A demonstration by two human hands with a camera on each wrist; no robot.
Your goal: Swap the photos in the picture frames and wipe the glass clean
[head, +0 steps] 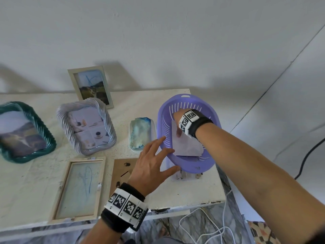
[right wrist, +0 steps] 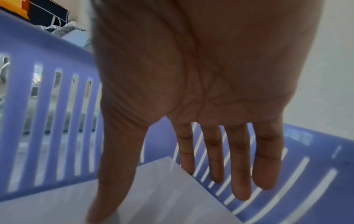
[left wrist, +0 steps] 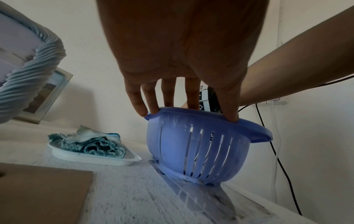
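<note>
A purple slotted basket [head: 188, 166] stands at the table's right end, on top of a photo [head: 182, 177]. My right hand [head: 177, 125] reaches into the basket; its thumb lies on a pale photo [head: 186, 145] leaning inside, and its straight fingers [right wrist: 239, 174] pass behind the photo's corner [right wrist: 67, 204]. My left hand [head: 158, 155] is spread, with fingertips [left wrist: 232, 116] resting on the basket rim [left wrist: 254, 133]. An emptied wooden frame [head: 77, 189] with scribbled glass lies flat at the front, its brown backing board [head: 123, 170] beside it. A blue cloth [head: 140, 132] sits in a white tray [left wrist: 95, 159].
A teal frame [head: 22, 132] and a silver twisted frame [head: 88, 125] stand on the left, and a pale frame [head: 91, 85] leans on the wall. The basket sits near the table's right edge. A black cable [head: 307, 155] and white cables [head: 211, 226] run beyond it.
</note>
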